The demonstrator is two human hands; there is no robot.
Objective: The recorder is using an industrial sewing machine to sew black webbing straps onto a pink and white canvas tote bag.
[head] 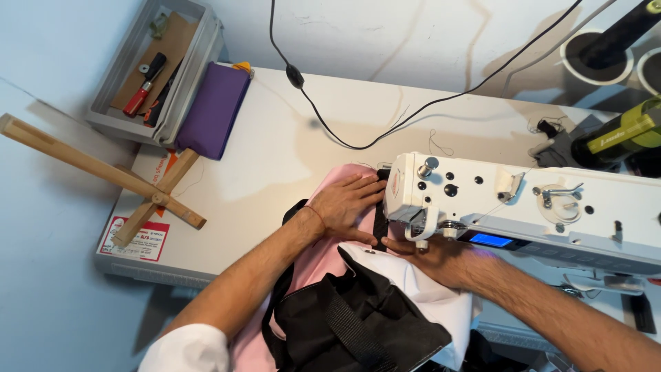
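Observation:
My left hand lies flat, fingers spread, on pink fabric just left of the head of a white sewing machine. A black strap runs under its fingertips toward the needle area. My right hand rests on the fabric under the machine's arm, partly hidden by it, fingers pointing left at the strap. A black bag piece with webbing and white fabric are bunched in front of me.
A grey tray with a red-handled tool stands at the back left beside a purple pouch. Crossed wooden sticks lie on the table's left edge. A black cable crosses the white table. Thread cones stand at the right.

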